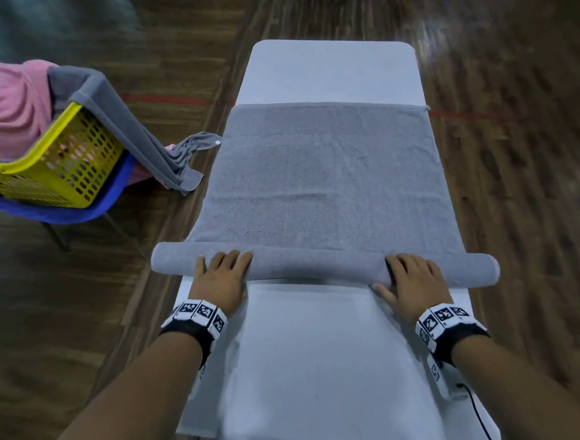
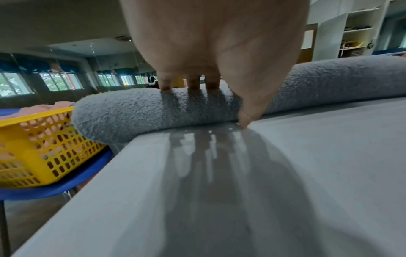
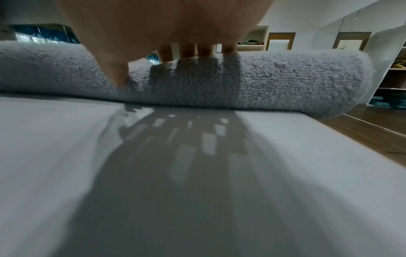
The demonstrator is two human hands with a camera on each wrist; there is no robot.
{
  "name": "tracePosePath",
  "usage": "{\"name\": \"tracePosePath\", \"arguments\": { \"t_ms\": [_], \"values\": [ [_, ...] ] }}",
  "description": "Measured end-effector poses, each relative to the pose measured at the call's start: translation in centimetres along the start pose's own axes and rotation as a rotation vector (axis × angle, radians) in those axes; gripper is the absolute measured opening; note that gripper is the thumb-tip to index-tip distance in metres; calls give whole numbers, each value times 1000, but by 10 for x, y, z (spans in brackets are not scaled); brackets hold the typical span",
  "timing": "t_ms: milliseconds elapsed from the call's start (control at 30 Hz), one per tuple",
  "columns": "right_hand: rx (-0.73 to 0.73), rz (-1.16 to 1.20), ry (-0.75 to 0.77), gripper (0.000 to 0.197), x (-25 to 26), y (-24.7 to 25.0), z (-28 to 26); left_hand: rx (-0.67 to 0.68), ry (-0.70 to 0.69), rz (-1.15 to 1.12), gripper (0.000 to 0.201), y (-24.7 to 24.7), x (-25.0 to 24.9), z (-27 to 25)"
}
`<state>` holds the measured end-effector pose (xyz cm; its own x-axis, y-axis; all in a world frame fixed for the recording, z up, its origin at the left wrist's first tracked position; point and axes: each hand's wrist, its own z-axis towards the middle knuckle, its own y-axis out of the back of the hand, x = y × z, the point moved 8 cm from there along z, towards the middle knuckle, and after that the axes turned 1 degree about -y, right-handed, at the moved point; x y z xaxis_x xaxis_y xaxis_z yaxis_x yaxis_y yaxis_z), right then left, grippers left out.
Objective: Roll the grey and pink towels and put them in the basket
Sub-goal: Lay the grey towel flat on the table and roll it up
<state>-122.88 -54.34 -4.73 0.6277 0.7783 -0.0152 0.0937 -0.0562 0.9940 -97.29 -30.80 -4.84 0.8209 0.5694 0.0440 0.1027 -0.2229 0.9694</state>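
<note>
A grey towel [image 1: 326,169] lies spread along the white table [image 1: 325,354], and its near end is wound into a thick roll [image 1: 319,262] across the table's width. My left hand [image 1: 225,272] presses on the roll's left part, fingers laid over its top [image 2: 142,113] and the thumb down at the table. My right hand [image 1: 410,273] presses on the right part, fingers over the top and the thumb against the near side [image 3: 285,78]. A pink towel [image 1: 6,109] lies heaped in the yellow basket [image 1: 71,159] to the left.
The basket stands on a blue chair [image 1: 75,210] left of the table. A second grey towel [image 1: 127,128] hangs over the basket's rim towards the table. Both ends of the roll stick out past the table's sides. Wooden floor surrounds the table.
</note>
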Motion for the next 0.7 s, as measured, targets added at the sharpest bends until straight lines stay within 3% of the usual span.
{"name": "tracePosePath", "arguments": {
  "t_ms": [67, 167, 300, 367, 433, 533, 600, 700],
  "values": [
    [57, 5, 23, 55, -3, -2, 4, 11, 30, -33, 49, 3, 5, 8],
    [172, 21, -1, 41, -9, 1, 19, 70, 47, -8, 31, 13, 7, 24],
    [351, 43, -72, 36, -15, 1, 26, 148, 62, -32, 39, 19, 11, 31],
    [292, 68, -83, 41, -19, 3, 23, 30, 28, 8, 45, 27, 12, 27],
    [85, 68, -63, 40, -20, 13, 15, -104, -26, 56, 43, 30, 8, 17],
    [-145, 35, -39, 37, -17, 18, -5, -58, -59, 47, 48, 11, 5, 1],
    [-133, 19, -32, 46, -19, 10, -15, 0, -36, 18, 58, 0, 7, -5],
    [-50, 10, 20, 53, -23, -1, -18, 5, -5, -37, 51, -1, 9, -4]
  ]
}}
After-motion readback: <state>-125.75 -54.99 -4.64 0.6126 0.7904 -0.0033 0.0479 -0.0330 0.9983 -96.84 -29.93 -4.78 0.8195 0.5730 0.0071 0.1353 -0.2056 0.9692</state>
